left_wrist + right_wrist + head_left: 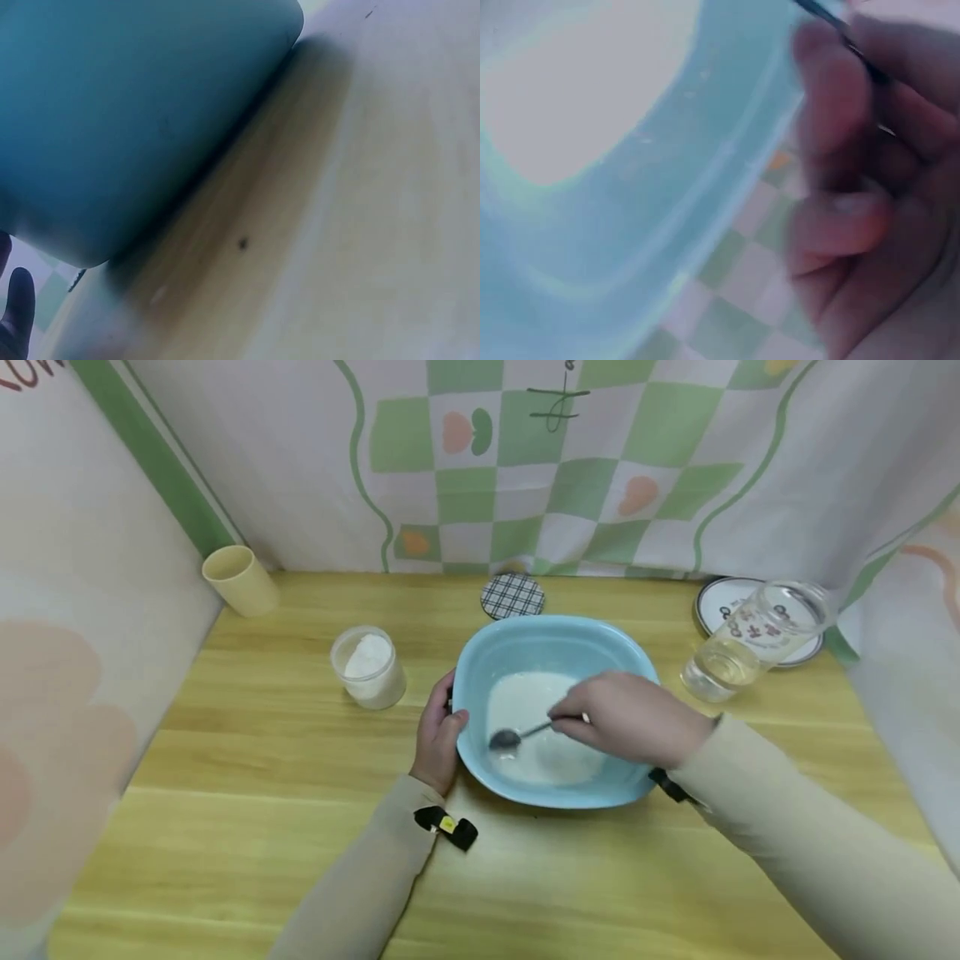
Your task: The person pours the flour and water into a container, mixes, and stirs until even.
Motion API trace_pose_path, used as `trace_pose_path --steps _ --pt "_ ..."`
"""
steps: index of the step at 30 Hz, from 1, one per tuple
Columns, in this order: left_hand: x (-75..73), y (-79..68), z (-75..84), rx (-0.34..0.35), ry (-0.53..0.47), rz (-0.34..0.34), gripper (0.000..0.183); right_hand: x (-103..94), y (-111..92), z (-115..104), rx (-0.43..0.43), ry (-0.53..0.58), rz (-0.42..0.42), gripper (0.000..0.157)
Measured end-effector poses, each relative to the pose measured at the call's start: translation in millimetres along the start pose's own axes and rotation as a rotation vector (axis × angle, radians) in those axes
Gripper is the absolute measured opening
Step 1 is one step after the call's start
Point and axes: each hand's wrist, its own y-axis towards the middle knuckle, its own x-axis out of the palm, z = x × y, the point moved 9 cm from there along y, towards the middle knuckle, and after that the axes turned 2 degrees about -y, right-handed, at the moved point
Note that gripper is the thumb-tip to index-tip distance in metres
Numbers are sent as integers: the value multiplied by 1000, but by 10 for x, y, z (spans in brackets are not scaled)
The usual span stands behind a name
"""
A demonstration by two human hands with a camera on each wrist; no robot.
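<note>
A light blue basin (551, 628) holds a white, milky liquid (525, 693). At its left side my left hand (437, 743) holds the wall, thumb at the rim and fingers along the outside. Over the basin, my right hand (633, 718) pinches the thin handle of a metal spoon (506, 740), whose blurred bowl dips into the liquid near the left side. In the right wrist view, curled fingers (840, 97) surround the dark handle. The left wrist view shows the basin's outer wall (135, 112) standing on the wooden table (375, 247).
Left of the basin stands a clear jar of white powder (369, 668). A cream cup (242, 582) is at the back left, and a checked coaster (513, 596) lies behind the basin. To the right stand a glass pitcher with clear liquid (723, 668) and patterned plates (720, 597).
</note>
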Motion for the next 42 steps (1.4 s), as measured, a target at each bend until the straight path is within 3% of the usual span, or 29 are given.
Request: trace_pose_path --steps 4,8,13,17,22,26,30,32,34,36,39,42 --pt "-17 -11 -33 -22 -18 11 62 -87 107 217 41 -37 79 14" --pt "-13 -3 -26 -18 -11 -5 62 -178 22 329 120 -99 38 8" --pt "-23 14 -6 -7 -4 -11 61 -107 76 146 64 6 -75 13" --pt "-32 0 -52 -37 -19 0 61 -3 264 173 52 92 -63 15" --pt "-20 -7 -64 -40 -20 -13 61 -77 282 508 214 -14 30 16" --pt "-12 8 -10 -14 -7 -33 62 -154 157 577 272 -71 -20 15" --pt "-30 20 20 2 5 -32 63 20 164 395 184 99 -160 19" --pt "-35 24 19 6 4 -30 63 116 209 302 140 216 -181 19" --pt "-33 25 15 9 2 -31 63 157 264 279 131 294 -145 18" --pt "-32 27 8 15 -3 -30 63 109 309 345 159 285 -60 19" --pt "-30 27 8 18 -3 -31 63 -81 301 508 235 132 99 20" --pt "-31 34 12 12 9 -40 62 -239 204 578 294 -59 145 18"
